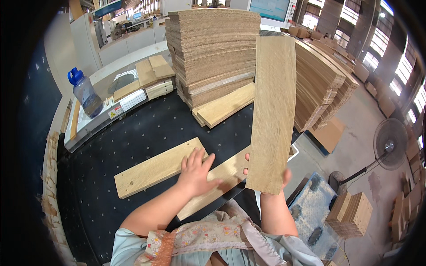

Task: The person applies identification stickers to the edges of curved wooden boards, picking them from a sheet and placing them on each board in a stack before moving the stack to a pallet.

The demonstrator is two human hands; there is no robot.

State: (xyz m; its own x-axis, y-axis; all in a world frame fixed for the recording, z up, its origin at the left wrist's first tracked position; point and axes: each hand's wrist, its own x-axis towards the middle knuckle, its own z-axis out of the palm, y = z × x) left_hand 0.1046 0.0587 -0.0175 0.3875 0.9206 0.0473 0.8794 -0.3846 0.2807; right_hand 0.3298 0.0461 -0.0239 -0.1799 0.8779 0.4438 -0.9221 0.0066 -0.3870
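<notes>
Workshop floor runs off to the right, a standing fan (389, 145) on it; your black studded table (93, 190) fills the foreground. Right hand (287, 177): clasped round the lower end of the raised board (274, 115), thumb at one edge, fingers at the other. Left hand (194, 172): spread, gripping nothing, lying over the drilled board (151, 170) and the nearer board (197, 200), both flat on the table; your hand hides whether they touch.

Handling (judgement): you hold the raised board near one end, so it will likely tip if your grip slackens. Squeeze both edges evenly; support its far end before turning it. Light fingertip pressure should suit the flat boards; a hard push may skid them.

Containers: one blue-capped bottle (87, 96), see-through, on the pale ledge (88, 134) at left. Its lower part looks darker; you cannot tell what it holds.
</notes>
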